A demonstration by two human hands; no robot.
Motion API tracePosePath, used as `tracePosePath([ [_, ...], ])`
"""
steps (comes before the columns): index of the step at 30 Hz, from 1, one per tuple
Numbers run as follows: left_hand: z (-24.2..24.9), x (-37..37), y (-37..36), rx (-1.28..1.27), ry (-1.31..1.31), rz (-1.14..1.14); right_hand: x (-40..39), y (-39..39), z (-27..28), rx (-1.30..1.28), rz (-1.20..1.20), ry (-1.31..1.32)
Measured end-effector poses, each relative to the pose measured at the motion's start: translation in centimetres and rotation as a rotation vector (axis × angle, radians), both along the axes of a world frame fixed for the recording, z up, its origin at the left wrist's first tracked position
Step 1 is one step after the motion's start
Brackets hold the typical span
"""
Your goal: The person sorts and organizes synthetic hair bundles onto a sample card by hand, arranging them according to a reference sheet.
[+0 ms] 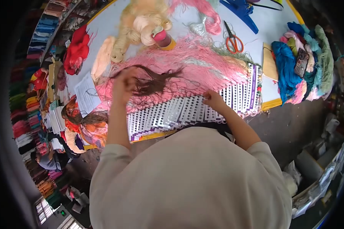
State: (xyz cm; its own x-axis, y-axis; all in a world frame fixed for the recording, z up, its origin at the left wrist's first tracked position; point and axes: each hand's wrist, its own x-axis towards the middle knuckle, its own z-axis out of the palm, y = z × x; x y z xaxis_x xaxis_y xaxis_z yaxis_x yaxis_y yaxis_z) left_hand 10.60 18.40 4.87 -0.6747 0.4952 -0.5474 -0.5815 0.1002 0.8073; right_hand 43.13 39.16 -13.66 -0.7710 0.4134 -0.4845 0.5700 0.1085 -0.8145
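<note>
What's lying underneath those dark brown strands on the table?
Pink thread shows around the dark brown strands and between their looser ends. Whatever lies directly beneath their dense middle is covered, so I can't tell.

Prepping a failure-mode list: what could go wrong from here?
The loose brown thread lies over the pink thread and could tangle with it.
The right hand, close to the overlapping punched cards, might knock them out of line.
The scissors lie near the pink thread and might snag it.
</note>
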Motion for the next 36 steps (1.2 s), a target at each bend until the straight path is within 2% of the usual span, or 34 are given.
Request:
tracePosePath([
  [1, -1.1, 2.8, 1.6, 0.038, -0.042, -0.169, -0.3, -0.3, 1.3, 0.04, -0.043, 0.046],
  [2, -1.8, 6.6, 3.3, 0.141, -0.02, -0.185, -1.1, -0.4, 5.2, 0.004, -0.092, 0.034],
  [3, -3.0, 8.8, 4.4, 0.277, -0.037, -0.318, -1.9, -0.5, 7.5, -0.119, -0.179, 0.113],
  [5, -4.1, 13.0, 6.7, 0.451, -0.267, -0.319, -3.0, -0.3, 12.7, -0.324, -0.282, 0.26],
  [7, -3.4, 15.6, 8.6, 0.555, -0.403, -0.322, -3.9, -0.3, 17.4, -0.422, -0.321, 0.404],
  [8, -1.5, 16.3, 9.4, 0.606, -0.376, -0.394, -4.0, -0.1, 18.0, -0.36, -0.299, 0.42],
  [12, 0.3, 17.4, 10.8, 0.623, -0.364, -0.489, -3.2, 0.4, 18.3, -0.306, -0.258, 0.402],
  [18, 0.2, 18.2, 10.7, 0.589, -0.37, -0.481, -2.6, 0.0, 18.3, -0.472, -0.393, 0.396],
  [21, 0.0, 18.6, 10.7, 0.501, -0.222, -0.476, -2.7, -0.4, 19.0, -0.481, -0.434, 0.399],
  [22, -0.8, 18.6, 10.7, 0.467, 0.09, -0.525, -2.6, -0.4, 18.7, -0.48, -0.436, 0.399],
  [24, -2.4, 18.0, 10.5, 0.422, 0.402, -0.563, -2.3, -0.3, 17.5, -0.575, -0.467, 0.45],
  [26, -2.9, 16.9, 10.2, 0.602, -0.345, -0.328, -2.0, -0.2, 16.9, -0.628, -0.509, 0.496],
  [27, -3.0, 16.8, 9.9, 0.53, -0.091, -0.354, -1.4, 0.2, 16.7, -0.621, -0.517, 0.518],
  [28, -2.4, 16.6, 9.8, 0.428, 0.158, -0.361, -1.1, 0.9, 17.4, -0.613, -0.637, 0.548],
  [29, -1.4, 14.9, 8.9, 0.392, -0.083, -0.288, -0.8, 1.9, 17.9, -0.603, -0.759, 0.578],
  [30, -0.5, 13.2, 8.0, 0.352, -0.32, -0.177, 1.4, 4.5, 16.3, -0.638, -0.754, 0.674],
  [31, -0.5, 10.7, 6.1, 0.356, -0.31, -0.136, 4.1, 7.5, 15.9, -0.606, -0.753, 0.698],
  [32, -0.7, 7.6, 3.8, 0.358, -0.3, -0.097, 8.4, 11.6, 12.8, -0.663, -0.759, 0.784],
  [33, -2.0, 3.6, 1.0, 0.199, -0.145, -0.093, 12.5, 14.5, 13.1, -0.744, -0.743, 0.878],
  [34, -1.5, 0.6, -2.2, 0.151, -0.124, 0.019, 17.2, 18.3, 11.5, -0.812, -0.933, 0.898],
  [35, -2.3, -3.1, -5.5, 0.187, -0.188, 0.239, 22.2, 21.9, 10.8, -0.737, -0.951, 0.942],
  [36, -2.2, -6.0, -8.3, 0.257, -0.209, 0.535, 28.1, 25.0, 11.1, -0.54, -1.299, 0.756],
])
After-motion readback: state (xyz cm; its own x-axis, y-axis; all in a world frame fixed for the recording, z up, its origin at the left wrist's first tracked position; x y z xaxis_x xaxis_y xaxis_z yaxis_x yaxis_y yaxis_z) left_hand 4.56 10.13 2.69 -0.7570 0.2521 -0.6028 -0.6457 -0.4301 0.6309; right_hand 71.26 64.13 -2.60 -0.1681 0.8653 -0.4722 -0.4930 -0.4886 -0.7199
